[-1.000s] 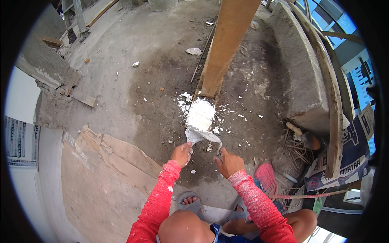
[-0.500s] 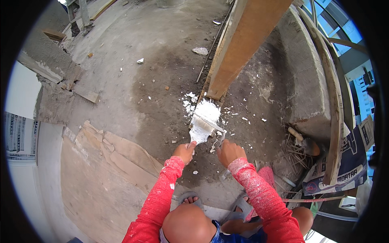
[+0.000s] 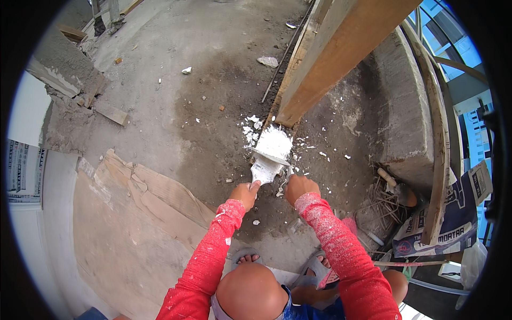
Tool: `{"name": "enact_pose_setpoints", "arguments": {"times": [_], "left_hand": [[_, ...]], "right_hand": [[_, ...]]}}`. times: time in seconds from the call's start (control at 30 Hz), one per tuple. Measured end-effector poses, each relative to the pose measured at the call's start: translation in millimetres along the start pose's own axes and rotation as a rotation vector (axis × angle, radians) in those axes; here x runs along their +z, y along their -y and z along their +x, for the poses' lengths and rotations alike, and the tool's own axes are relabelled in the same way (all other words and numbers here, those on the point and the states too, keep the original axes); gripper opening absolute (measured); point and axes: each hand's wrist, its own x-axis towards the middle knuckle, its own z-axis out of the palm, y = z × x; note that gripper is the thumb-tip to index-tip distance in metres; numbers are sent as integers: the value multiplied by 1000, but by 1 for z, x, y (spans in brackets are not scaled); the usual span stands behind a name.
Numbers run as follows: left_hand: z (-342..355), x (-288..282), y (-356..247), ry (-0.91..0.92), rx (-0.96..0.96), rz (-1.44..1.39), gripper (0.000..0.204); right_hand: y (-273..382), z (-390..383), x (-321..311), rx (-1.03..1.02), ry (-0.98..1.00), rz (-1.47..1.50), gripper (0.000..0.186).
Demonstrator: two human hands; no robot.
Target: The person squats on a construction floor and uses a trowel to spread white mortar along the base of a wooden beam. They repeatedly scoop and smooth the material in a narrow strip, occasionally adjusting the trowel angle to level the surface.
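Note:
My left hand (image 3: 245, 194) is closed round the handle of a broad putty knife (image 3: 263, 170), whose flared, white-smeared blade points away from me. My right hand (image 3: 301, 188) grips a scraper (image 3: 272, 156); its long, narrow-looking edge lies across the putty knife's blade. Just beyond both tools is a heap of white, crumbly paste (image 3: 275, 141), on what looks like a board end at the foot of a wooden post (image 3: 341, 58). White crumbs (image 3: 250, 130) lie scattered around it. My right fingers hide most of the scraper's handle.
A concrete block (image 3: 405, 101) and a leaning plank (image 3: 434, 122) stand on the right, near a printed mortar bag (image 3: 440, 229). A wooden-handled tool (image 3: 397, 186) lies by thin sticks. Torn brown sheeting (image 3: 144, 213) covers the left floor. A thin rod (image 3: 280, 66) runs beside the post.
The scraper has turned to lie flatter across the putty knife, and my right hand has come slightly up and left. The whole view has shifted a little. Both hands keep their grip.

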Motion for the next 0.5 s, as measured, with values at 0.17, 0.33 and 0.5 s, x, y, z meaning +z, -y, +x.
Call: {"name": "enact_pose_setpoints", "arguments": {"times": [0.17,0.33,0.5], "left_hand": [[0,2,5,-9,17,-38,59],[1,5,10,2,2,-15,59],[4,5,9,12,17,-48,58]], "right_hand": [[4,1,2,-10,152,-98,24],[5,4,2,-31,51,-98,23],[6,15,2,-29,51,-136,24]]}}
